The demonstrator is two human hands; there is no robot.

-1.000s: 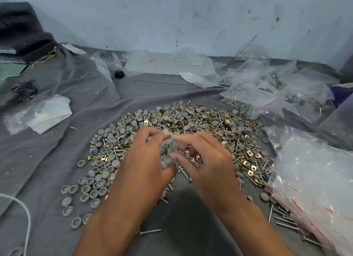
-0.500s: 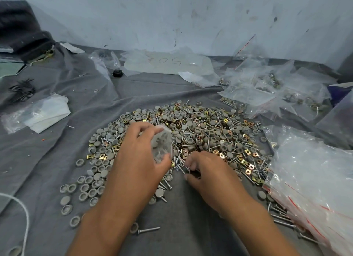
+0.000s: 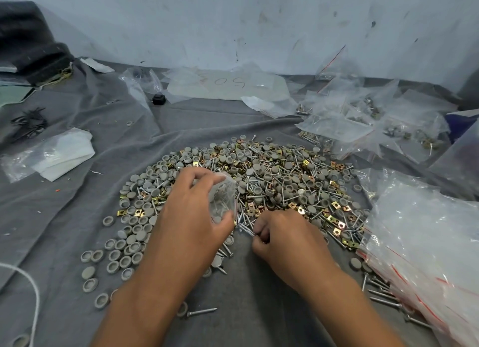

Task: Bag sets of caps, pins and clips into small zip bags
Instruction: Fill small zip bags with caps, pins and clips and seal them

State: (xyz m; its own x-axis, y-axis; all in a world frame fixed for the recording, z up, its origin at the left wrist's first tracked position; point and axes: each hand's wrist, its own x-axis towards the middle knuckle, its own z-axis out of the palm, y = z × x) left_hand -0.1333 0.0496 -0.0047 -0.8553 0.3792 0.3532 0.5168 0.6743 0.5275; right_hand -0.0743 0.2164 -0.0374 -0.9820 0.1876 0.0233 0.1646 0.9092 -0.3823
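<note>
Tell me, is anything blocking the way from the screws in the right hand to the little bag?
Nothing visible does. The right hand pinches screws just beside the small bag, which the left hand holds.

Soft even light, wide-angle edge warp

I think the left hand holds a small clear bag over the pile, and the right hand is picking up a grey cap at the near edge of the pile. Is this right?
Not quite. The head view shows the right hand pinching screws, not a grey cap, at the near edge of the pile. The rest is right: the left hand holds a small clear bag over the pile.
</note>
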